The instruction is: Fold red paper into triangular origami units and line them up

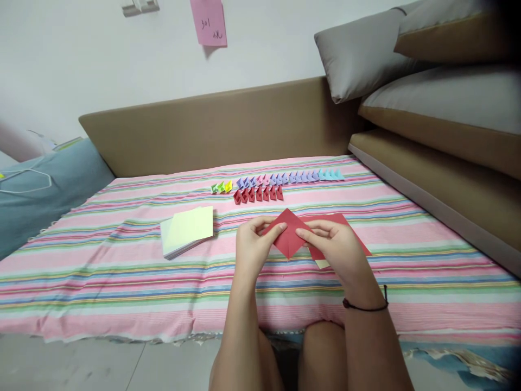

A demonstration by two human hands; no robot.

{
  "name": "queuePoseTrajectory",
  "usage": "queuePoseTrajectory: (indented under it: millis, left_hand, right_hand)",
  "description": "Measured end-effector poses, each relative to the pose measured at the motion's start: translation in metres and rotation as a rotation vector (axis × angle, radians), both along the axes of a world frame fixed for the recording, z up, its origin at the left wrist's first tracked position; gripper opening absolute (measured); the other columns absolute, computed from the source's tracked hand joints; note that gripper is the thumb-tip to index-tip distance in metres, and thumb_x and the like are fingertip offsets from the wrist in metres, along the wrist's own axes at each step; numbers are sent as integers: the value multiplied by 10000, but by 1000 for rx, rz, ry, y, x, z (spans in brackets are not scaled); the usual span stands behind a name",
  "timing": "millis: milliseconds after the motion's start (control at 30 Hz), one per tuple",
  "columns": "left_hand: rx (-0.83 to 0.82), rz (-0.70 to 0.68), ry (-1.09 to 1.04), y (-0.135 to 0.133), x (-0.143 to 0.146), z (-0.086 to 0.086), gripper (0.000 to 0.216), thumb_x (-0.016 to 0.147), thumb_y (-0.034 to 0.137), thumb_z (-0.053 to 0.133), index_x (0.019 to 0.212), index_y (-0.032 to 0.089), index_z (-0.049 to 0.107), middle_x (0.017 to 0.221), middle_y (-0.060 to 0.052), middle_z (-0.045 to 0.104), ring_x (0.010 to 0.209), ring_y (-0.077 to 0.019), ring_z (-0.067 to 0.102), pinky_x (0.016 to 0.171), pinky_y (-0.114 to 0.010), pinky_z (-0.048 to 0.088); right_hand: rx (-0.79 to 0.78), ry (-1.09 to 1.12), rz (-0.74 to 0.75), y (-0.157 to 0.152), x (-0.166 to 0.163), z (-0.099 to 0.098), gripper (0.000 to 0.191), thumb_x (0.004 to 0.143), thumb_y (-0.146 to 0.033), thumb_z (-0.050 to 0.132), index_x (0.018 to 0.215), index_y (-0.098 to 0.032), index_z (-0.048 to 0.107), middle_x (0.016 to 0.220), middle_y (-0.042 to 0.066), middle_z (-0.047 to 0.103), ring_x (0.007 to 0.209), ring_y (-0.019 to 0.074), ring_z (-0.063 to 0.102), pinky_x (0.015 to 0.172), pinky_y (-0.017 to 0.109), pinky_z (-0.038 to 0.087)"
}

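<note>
Between my two hands is a red sheet of origami paper, turned like a diamond, with a crease line near its lower corner. My left hand pinches its left corner, thumb on top. The right corner is gripped by my right hand, also with the thumb on top; a dark cord bracelet circles that wrist. Beneath my right hand lies more red paper, with a pale yellow sheet peeking out below it. Farther back stands a row of small folded red paper pieces.
A stack of pale yellow and white paper lies to the left on the striped cloth. Behind the red pieces runs a row of purple, pink and blue folded pieces, with green and yellow ones at its left. Cushions pile up at right.
</note>
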State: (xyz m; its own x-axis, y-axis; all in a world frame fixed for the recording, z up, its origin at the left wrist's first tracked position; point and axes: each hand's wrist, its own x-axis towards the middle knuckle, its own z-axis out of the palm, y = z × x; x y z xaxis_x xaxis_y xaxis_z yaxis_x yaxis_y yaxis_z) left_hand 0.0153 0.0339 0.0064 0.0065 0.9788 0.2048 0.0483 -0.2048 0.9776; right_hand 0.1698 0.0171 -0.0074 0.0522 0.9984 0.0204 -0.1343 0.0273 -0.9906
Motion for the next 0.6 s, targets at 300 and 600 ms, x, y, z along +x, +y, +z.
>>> queuePoseTrajectory:
  millis: [300, 600]
  left_hand:
    - [270, 384, 187, -2, 12, -1, 354, 728, 260, 670, 1069, 194, 602, 1118, -93, 638, 1010, -217, 591, 889, -335, 441]
    - [61, 107, -139, -4, 37, -3, 261, 823, 380, 555, 951, 162, 619, 937, -68, 674, 892, -175, 627, 772, -262, 485]
  right_hand:
    - [128, -166, -182, 3, -6, -1, 257, 773, -369, 632, 925, -182, 722, 868, 55, 740, 841, 243, 689, 775, 367, 540]
    - [579, -674, -327, 1, -25, 4, 252, 852, -223, 524, 1027, -250, 704, 991, 38, 720, 915, 220, 662, 827, 348, 509]
